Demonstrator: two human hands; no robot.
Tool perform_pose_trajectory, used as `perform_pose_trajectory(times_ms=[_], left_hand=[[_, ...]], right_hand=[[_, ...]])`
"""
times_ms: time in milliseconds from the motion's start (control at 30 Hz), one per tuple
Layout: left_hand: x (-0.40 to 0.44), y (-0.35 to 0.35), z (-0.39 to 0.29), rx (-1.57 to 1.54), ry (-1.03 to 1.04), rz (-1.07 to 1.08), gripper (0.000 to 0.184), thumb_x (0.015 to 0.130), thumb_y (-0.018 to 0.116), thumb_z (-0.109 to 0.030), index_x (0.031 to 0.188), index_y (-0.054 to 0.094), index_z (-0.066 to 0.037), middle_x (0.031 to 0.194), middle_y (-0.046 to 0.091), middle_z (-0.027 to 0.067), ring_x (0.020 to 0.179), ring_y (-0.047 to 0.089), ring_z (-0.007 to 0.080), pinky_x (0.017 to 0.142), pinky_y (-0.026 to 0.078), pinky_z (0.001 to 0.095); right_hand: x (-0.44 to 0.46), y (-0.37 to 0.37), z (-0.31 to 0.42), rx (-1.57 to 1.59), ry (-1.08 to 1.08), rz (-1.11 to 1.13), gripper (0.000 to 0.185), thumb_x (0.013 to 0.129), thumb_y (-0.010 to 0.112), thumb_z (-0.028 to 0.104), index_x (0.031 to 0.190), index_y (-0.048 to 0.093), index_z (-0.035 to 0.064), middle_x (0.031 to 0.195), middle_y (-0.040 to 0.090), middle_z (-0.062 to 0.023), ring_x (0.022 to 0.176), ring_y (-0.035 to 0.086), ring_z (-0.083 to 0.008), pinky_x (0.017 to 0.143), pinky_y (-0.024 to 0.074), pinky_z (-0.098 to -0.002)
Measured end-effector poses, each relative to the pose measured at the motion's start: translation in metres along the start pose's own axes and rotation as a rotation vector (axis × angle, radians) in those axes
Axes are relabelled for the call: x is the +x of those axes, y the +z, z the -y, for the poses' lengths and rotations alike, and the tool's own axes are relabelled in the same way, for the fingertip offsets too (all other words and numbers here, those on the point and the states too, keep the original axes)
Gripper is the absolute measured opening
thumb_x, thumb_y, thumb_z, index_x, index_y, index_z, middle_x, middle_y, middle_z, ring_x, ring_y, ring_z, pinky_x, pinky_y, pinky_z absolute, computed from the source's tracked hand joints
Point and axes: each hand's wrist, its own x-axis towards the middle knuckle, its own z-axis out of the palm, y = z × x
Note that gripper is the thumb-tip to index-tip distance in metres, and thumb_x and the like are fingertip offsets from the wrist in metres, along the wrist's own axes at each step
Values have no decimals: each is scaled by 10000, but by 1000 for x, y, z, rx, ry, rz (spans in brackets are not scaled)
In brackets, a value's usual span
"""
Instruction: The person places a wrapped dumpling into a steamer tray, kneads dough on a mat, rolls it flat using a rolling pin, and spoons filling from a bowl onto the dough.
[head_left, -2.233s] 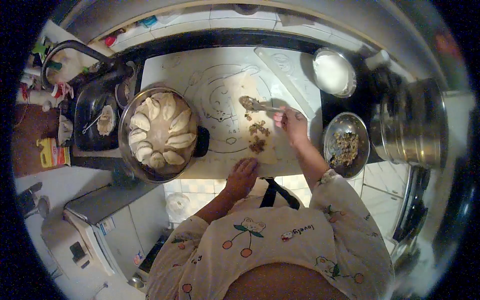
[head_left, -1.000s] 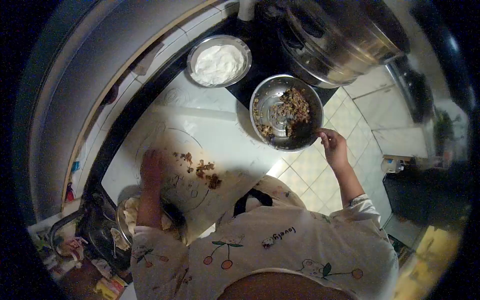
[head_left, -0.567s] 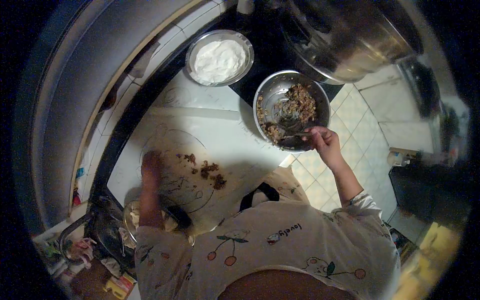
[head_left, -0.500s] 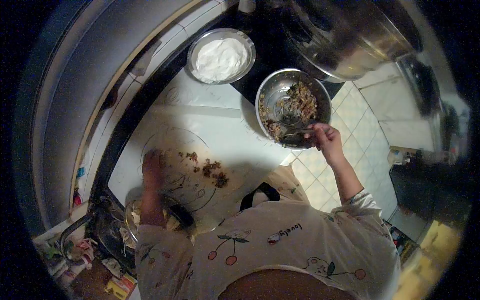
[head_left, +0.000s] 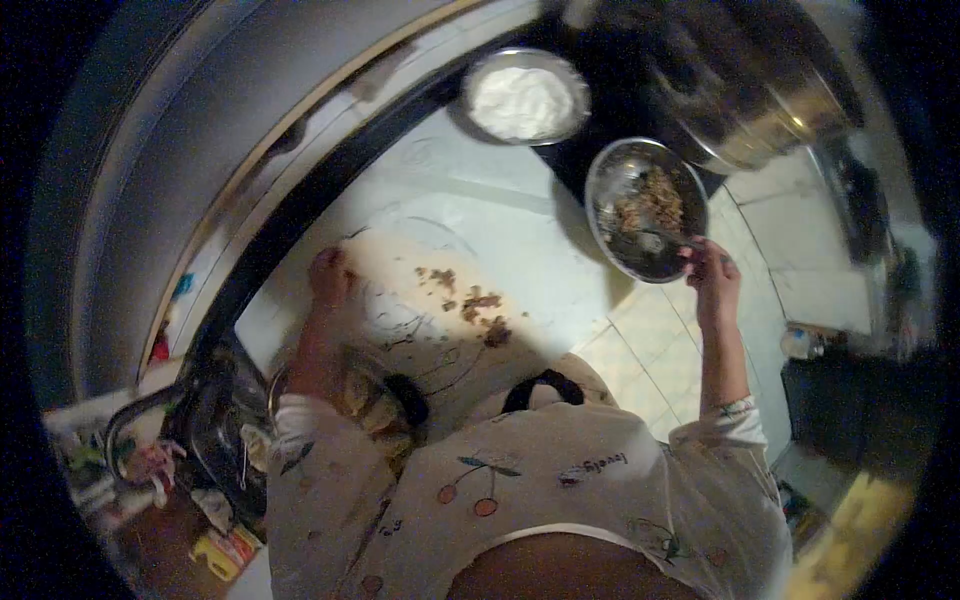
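My right hand (head_left: 712,268) is closed on the handle of a spoon whose end is inside the metal bowl of filling (head_left: 622,165), near the brown filling (head_left: 660,200). My left hand (head_left: 332,278) rests by the far left end of a thin strip of dough (head_left: 385,258) on the white mat (head_left: 520,225); its fingers are blurred and dark. Clumps of filling (head_left: 482,303) lie in a row along the dough. Partly under my left forearm is the pan (head_left: 375,362) with pale dumplings in it.
A bowl of white flour (head_left: 525,100) stands at the mat's far edge. Large steel steamer pots (head_left: 760,90) stand at the upper right. The black sink (head_left: 220,420) and its curved faucet are at the lower left, with a yellow package (head_left: 225,553) below.
My right hand has gone from the dough to the filling bowl with the spoon. My left hand has moved from the near edge to the dough's far end. The view has turned right.
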Motion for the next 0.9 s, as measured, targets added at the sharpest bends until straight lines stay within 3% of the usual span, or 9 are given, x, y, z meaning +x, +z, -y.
perform_pose_trajectory(times_ms=[100, 167, 300, 367, 500, 600, 700, 800, 900], left_hand=[[-12, 16, -25, 43, -14, -110, 245, 833, 629, -216, 957, 612, -5, 847, 633, 70, 697, 602, 159, 556, 503, 299], [-33, 15, -56, 64, 38, 93, 238, 827, 633, -200, 964, 613, -6, 837, 634, 58, 705, 603, 149, 575, 513, 292], [-18, 14, -29, -14, 46, 107, 181, 851, 586, -150, 963, 621, -11, 845, 633, 51, 718, 595, 132, 574, 511, 283], [-29, 19, -43, -174, 32, 107, 157, 861, 564, -121, 957, 627, -14, 839, 630, 54, 717, 594, 131, 560, 511, 283], [-41, 18, -65, 4, 49, 4, 182, 868, 549, -92, 994, 615, 22, 822, 619, 69, 721, 597, 139, 550, 514, 280], [-33, 24, -45, -57, 11, -67, 201, 857, 572, -95, 1003, 611, 39, 798, 627, 77, 719, 602, 147, 541, 505, 280], [-30, 23, -48, 47, 9, -39, 207, 838, 601, -100, 998, 626, 30, 772, 639, 95, 714, 610, 159, 531, 490, 281], [-37, 27, -60, 65, -17, -147, 188, 829, 608, -100, 970, 643, 19, 755, 645, 106, 651, 611, 164, 541, 479, 293], [-32, 27, -46, 173, 96, -169, 190, 821, 613, -103, 966, 648, 14, 773, 653, 126, 600, 606, 175, 575, 480, 314]], right_hand=[[-18, 41, 13, 25, -46, 78, 301, 951, 494, 292, 1061, 581, 25, 828, 659, -46, 601, 547, -65, 515, 416, -202], [-25, 78, 4, 25, -62, 196, 319, 927, 535, 316, 1050, 597, 29, 813, 669, -75, 590, 584, -105, 498, 452, -225], [-49, 176, -20, -11, -29, 503, 296, 943, 510, 284, 1043, 596, 19, 894, 672, -97, 689, 634, -140, 574, 497, -253], [-53, 219, -46, 8, -122, 660, 236, 953, 489, 192, 1049, 594, 4, 896, 662, -79, 722, 614, -111, 612, 497, -248], [-56, 266, -77, -178, -365, 825, 202, 937, 506, 142, 993, 637, -2, 875, 664, -56, 754, 603, -133, 703, 502, -270], [-50, 276, -63, -442, -717, 913, 179, 938, 487, 78, 1020, 601, -33, 890, 647, -78, 752, 609, -149, 691, 495, -272], [-46, 279, -53, -474, -836, 892, 205, 949, 478, 118, 999, 599, -40, 857, 647, -88, 741, 621, -155, 661, 499, -270], [-59, 282, -37, -225, -174, 777, 237, 962, 460, 159, 993, 585, -40, 826, 649, -101, 699, 628, -150, 623, 499, -260], [-52, 282, -59, -193, 10, 724, 268, 971, 440, 190, 994, 568, -44, 786, 646, -104, 648, 624, -141, 571, 496, -252]])
